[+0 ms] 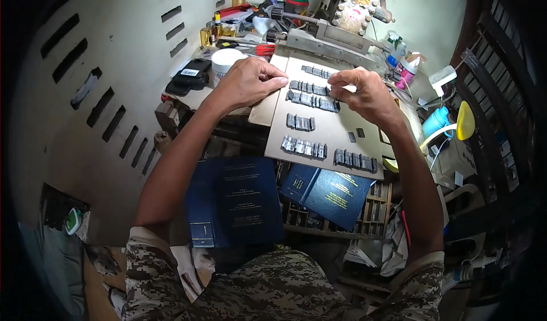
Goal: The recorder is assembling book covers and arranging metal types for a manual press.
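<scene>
Several short rows of small dark metal type pieces [303, 147] lie on a pale board [342, 124]. My left hand [250, 84] is over the board's left edge, its thumb and fingers pinched together beside the left end of an upper row of type [309, 87]. What is in that pinch, if anything, I cannot make out. At the right end of the same rows, my right hand [364, 96] is curled with thumb and fingertips close together; its fingers hide whatever may be between them. Two loose dark slips [356, 135] lie below my right hand.
A metal press-like machine [336, 36] stands behind the board. A white tub [224, 64] and black case [191, 77] are at left. Blue hardcover books [236, 198] lie below, one over a compartmented wooden tray [376, 207]. A yellow lamp [465, 120] and blue bottle [437, 121] stand right.
</scene>
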Available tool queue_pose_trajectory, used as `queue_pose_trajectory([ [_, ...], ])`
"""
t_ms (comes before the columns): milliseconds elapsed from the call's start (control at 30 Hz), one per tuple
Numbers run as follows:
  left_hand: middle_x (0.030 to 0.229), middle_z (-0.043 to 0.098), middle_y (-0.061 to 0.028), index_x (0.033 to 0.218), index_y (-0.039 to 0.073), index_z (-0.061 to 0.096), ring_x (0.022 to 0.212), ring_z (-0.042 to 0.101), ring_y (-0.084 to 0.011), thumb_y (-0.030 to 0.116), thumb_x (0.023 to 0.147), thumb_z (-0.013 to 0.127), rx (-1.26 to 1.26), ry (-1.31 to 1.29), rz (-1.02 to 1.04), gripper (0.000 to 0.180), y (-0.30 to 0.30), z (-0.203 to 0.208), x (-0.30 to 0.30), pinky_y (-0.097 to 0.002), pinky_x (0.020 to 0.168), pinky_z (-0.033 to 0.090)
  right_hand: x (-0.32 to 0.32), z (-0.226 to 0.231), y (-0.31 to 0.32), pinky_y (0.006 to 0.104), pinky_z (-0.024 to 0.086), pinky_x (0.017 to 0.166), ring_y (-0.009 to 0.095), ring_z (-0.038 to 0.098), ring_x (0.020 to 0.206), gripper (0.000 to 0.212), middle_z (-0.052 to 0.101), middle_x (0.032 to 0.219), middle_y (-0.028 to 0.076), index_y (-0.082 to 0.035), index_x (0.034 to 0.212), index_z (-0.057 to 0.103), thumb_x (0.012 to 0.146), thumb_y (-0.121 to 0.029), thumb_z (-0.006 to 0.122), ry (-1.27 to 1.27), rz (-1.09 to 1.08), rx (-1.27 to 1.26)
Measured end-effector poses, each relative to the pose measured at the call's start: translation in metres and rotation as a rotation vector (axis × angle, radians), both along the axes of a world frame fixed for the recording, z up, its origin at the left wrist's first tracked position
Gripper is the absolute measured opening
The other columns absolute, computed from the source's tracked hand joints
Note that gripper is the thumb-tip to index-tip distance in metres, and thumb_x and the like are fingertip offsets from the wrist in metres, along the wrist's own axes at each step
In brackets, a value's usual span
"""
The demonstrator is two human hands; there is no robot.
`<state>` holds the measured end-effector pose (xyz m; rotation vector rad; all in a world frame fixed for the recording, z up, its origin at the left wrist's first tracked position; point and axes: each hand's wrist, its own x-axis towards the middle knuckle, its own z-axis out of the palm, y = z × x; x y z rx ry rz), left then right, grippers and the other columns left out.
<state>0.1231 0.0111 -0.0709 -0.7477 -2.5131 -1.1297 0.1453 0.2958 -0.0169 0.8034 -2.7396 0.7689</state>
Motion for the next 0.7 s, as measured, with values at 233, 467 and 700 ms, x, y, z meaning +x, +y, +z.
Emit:
queue_pose_trajectory([
  [233,0.089,0.075,-0.0087,0.108,0.005,0.081,0.071,0.058,-0.015,0.024,0.093,0.076,-0.001,-0.054,-0.04,0.025,-0.002,0.004,-0.003,-0.0288,0.062,0.045,-0.005,-0.001,-0.003,0.0368,0.056,0.075,0.023,0.07,0.084,0.02,0.075,0.099,0.015,-0.001,0.106,0.078,0.087,-0.006,0.079,-0.083,0.04,-0.035],
  [467,0.084,0.073,-0.0072,0.106,0.006,0.082,0.067,0.054,-0.0138,0.026,0.091,0.078,-0.054,-0.095,-0.075,0.025,-0.005,0.013,-0.003,-0.0277,0.058,0.04,-0.005,-0.005,-0.003,0.0318,0.055,0.073,0.018,0.068,0.079,0.019,0.075,0.094,0.011,0.0,0.102,0.078,0.084,-0.006,0.081,-0.066,0.014,-0.069],
  [700,0.082,0.071,-0.0065,0.104,0.007,0.083,0.064,0.05,-0.0132,0.026,0.09,0.08,-0.087,-0.068,-0.117,0.024,-0.003,0.019,-0.005,-0.0283,0.057,0.038,-0.001,-0.003,-0.006,0.0309,0.054,0.072,0.017,0.068,0.078,0.019,0.075,0.092,0.01,0.0,0.101,0.079,0.084,-0.007,0.082,-0.061,-0.007,-0.084],
])
